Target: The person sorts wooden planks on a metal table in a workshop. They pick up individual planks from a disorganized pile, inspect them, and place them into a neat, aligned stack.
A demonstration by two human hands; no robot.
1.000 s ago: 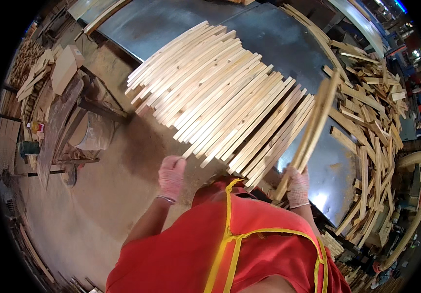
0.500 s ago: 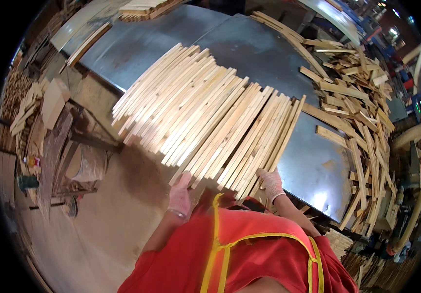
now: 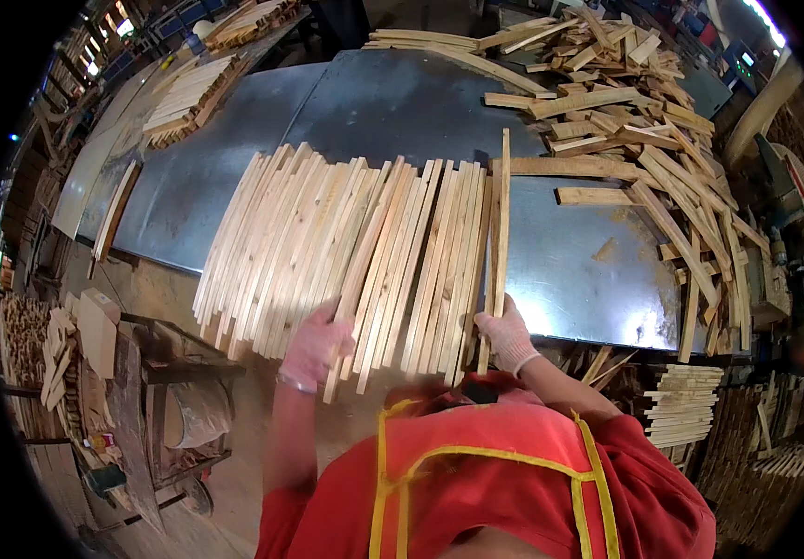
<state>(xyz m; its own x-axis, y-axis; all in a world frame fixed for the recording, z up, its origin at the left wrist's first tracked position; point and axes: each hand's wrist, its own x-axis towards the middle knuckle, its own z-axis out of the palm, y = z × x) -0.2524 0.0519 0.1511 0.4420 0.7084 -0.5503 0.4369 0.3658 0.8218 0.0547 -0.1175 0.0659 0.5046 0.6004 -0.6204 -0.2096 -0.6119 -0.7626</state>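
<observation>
A row of narrow wooden strips lies side by side on the metal table, near ends jutting past its edge. My left hand, in a pale glove, is closed round the near end of a wooden strip in the middle of the row. At the row's right end my gloved right hand grips the near end of another wooden strip. That strip stands slightly apart from the others, pointing away from me.
A heap of loose wood pieces covers the right side of the metal table. Neat wood stacks sit at the far left, with a lone piece nearer. A wheeled wooden cart stands on the left floor.
My view has swung to the right. My left hand has shifted from below the row onto the strip ends. The strip at my right hand now stands farther apart from the row.
</observation>
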